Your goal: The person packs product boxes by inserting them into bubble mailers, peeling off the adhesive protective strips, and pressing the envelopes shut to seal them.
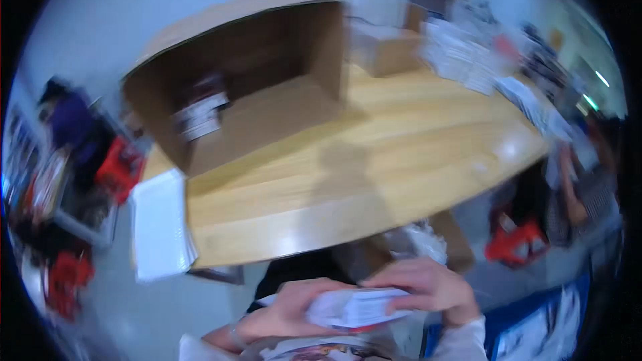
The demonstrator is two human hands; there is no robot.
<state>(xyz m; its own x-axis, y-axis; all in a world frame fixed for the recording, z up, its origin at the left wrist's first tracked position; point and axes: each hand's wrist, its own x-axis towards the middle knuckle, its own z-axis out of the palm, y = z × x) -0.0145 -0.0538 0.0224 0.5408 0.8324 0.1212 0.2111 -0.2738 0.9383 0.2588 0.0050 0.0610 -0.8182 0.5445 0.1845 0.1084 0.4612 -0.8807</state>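
Observation:
Close to my body, in front of the table's near edge, I hold a small white packet (368, 307) with dark printed lines on it and a bit of red along its lower edge. My left hand (291, 311) is closed round its left end. My right hand (424, 285) grips the right end, thumb in front and fingers over the top. Motion blurs the packet, so its print cannot be read. Beyond my hands lies the wooden table (374, 174).
A large cardboard box (267, 93) lies on its side, opening towards me, with small white and dark packs (202, 113) inside. White sheets or mailers (160, 224) overhang the left edge. White stacks (461, 53) stand at the back right. Red stools (515, 244) and other people (70, 120) are around.

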